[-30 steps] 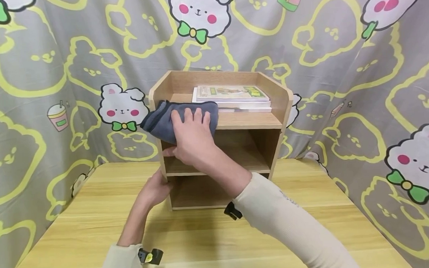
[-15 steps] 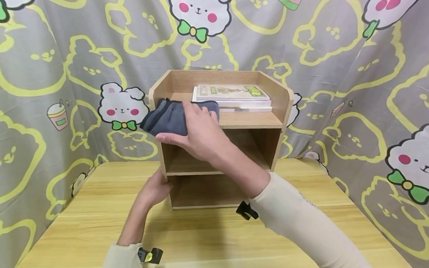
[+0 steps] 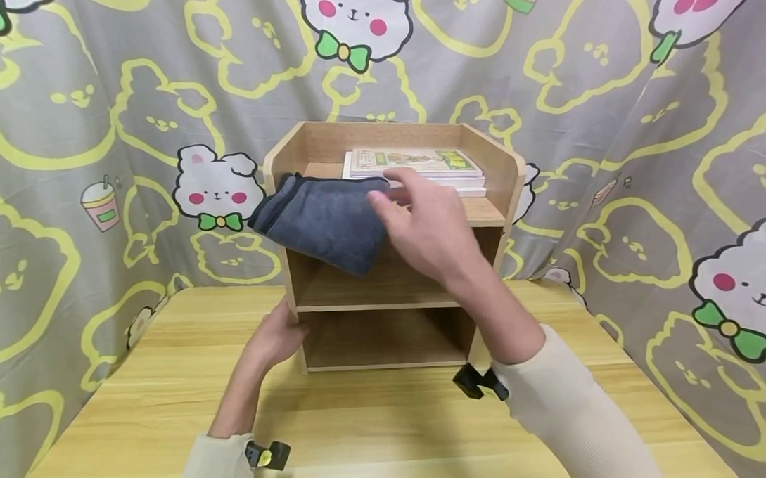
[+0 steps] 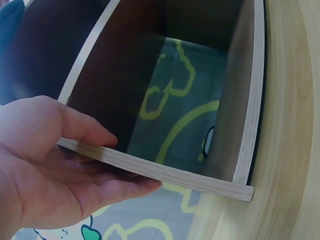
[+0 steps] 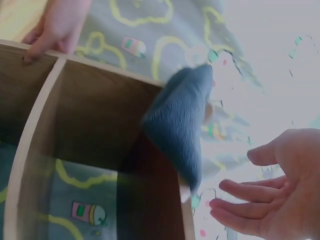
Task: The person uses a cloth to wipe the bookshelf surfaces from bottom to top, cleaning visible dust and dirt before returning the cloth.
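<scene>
The curtain (image 3: 160, 32) encloses the back and both sides of the table (image 3: 377, 429). The shelf (image 3: 385, 307) stands upright on the table, compartments facing me. My right arm (image 3: 509, 322) extends from the lower right, up and to the left, across the front of the shelf. My left arm (image 3: 239, 395) extends from the lower left to the shelf's left side panel.

The cloth (image 3: 328, 220) is folded and lies over the front edge of the top board, at the left; its lower corner hangs across part of the middle opening. The books (image 3: 418, 164) lie stacked flat on the top board, right of the cloth and farther back. My right hand (image 3: 427, 220) covers part of them.

Right hand: raised just beside the cloth's right end, thumb and fingers spread, loosely bent and clear of the cloth. Left hand (image 3: 275, 334): grips the left side panel, thumb inside the bottom compartment, fingers outside. A black camera (image 3: 479, 382) hangs below the right cuff.
</scene>
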A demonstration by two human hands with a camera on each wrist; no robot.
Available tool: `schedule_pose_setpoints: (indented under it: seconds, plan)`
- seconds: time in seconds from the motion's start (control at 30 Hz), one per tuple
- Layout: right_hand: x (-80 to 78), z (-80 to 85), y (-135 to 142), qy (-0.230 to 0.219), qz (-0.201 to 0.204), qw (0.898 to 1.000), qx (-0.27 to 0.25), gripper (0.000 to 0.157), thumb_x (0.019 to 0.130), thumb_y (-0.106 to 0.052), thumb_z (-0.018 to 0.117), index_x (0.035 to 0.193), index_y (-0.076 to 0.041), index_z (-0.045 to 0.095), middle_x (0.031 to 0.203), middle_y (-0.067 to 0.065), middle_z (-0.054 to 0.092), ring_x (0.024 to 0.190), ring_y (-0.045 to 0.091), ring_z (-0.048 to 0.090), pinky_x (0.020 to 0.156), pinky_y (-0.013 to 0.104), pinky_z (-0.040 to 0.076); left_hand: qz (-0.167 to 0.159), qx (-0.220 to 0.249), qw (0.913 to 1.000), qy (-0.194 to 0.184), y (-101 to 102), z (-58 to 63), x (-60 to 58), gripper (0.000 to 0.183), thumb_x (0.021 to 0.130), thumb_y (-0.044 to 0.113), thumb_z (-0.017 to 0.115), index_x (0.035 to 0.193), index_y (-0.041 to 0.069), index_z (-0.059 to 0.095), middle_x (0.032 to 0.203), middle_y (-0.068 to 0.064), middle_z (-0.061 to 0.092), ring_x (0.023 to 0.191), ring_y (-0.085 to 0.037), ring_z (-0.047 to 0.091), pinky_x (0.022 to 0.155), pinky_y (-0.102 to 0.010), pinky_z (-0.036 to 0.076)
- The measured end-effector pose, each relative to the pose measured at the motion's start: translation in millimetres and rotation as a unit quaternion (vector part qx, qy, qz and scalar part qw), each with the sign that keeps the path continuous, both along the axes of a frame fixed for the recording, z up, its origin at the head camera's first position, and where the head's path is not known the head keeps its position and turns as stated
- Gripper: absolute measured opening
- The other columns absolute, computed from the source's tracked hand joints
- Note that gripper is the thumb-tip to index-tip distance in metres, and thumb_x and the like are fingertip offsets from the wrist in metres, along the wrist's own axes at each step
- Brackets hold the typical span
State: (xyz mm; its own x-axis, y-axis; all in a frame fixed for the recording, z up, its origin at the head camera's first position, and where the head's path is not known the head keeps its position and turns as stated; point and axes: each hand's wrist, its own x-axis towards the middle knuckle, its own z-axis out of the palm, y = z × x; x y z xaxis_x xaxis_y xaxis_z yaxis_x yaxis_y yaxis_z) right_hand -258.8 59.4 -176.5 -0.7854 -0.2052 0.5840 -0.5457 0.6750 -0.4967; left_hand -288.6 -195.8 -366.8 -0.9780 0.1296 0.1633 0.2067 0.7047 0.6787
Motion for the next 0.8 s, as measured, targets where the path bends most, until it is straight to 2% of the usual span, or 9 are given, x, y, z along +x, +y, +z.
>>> schedule_pose_setpoints:
  seconds: [0.17, 0.27, 0.37, 0.47, 0.57, 0.8]
  plan:
    - [-8.1, -17.5, 29.8, 0.047, -0.030, 0.995, -0.079, 0.029, 0.100, -0.030, 0.062, 0.121, -0.013, 0.072, 0.096, 0.007, 0.079, 0.085, 0.018, 0.075, 0.079, 0.035, 0.053, 0.000, -0.001, 1.0000, -0.003, 0.5, 0.7, -0.3, 0.063, 0.090, 0.001, 0.048, 0.151, 0.010, 0.039, 0.146, -0.023, 0.054, 0.107, -0.036, 0.054, 0.080, -0.043, 0.043]
    - [-11.9, -31.8, 42.4, 0.065, -0.026, 0.987, -0.142, 0.024, 0.100, -0.025, 0.061, 0.112, -0.008, 0.074, 0.080, 0.010, 0.076, 0.070, 0.019, 0.072, 0.070, 0.028, 0.055, -0.001, 0.002, 1.0000, 0.000, 0.7, 0.4, -0.3, 0.063, 0.090, 0.000, 0.048, 0.151, 0.010, 0.039, 0.146, -0.023, 0.054, 0.113, -0.037, 0.054, 0.082, -0.045, 0.043]
    - [-13.5, -45.4, 52.3, 0.076, -0.016, 0.976, -0.201, 0.021, 0.100, -0.020, 0.061, 0.109, -0.005, 0.073, 0.072, 0.013, 0.072, 0.062, 0.015, 0.069, 0.062, 0.023, 0.056, -0.001, 0.006, 1.0000, -0.001, 1.1, -0.6, 0.2, 0.064, 0.090, 0.000, 0.048, 0.153, 0.011, 0.038, 0.147, -0.023, 0.053, 0.118, -0.039, 0.054, 0.085, -0.046, 0.042]
    - [-13.6, -58.3, 62.5, 0.091, -0.028, 0.967, -0.236, 0.020, 0.100, -0.016, 0.062, 0.109, -0.003, 0.073, 0.073, 0.015, 0.071, 0.063, 0.007, 0.067, 0.062, 0.020, 0.054, 0.000, 0.008, 1.0000, -0.005, 1.5, -2.0, 0.9, 0.066, 0.091, 0.000, 0.048, 0.155, 0.012, 0.035, 0.149, -0.023, 0.052, 0.115, -0.038, 0.054, 0.083, -0.045, 0.042]
    - [-14.7, -70.6, 73.4, 0.102, -0.059, 0.960, -0.255, 0.020, 0.099, -0.014, 0.061, 0.112, -0.002, 0.071, 0.077, 0.016, 0.072, 0.067, 0.002, 0.065, 0.064, 0.019, 0.050, 0.002, 0.008, 0.9999, -0.006, 1.9, -2.8, 1.1, 0.067, 0.091, 0.001, 0.048, 0.156, 0.012, 0.034, 0.148, -0.023, 0.052, 0.114, -0.037, 0.055, 0.082, -0.045, 0.042]
    - [-18.7, -92.3, 89.2, 0.083, -0.137, 0.938, -0.308, 0.028, 0.097, -0.009, 0.055, 0.124, -0.002, 0.057, 0.097, 0.008, 0.065, 0.089, 0.011, 0.059, 0.083, 0.022, 0.045, -0.002, 0.016, 0.9999, 0.000, 1.5, -0.7, 1.4, 0.066, 0.090, 0.000, 0.049, 0.154, 0.010, 0.036, 0.147, -0.024, 0.053, 0.125, -0.041, 0.054, 0.088, -0.047, 0.044]
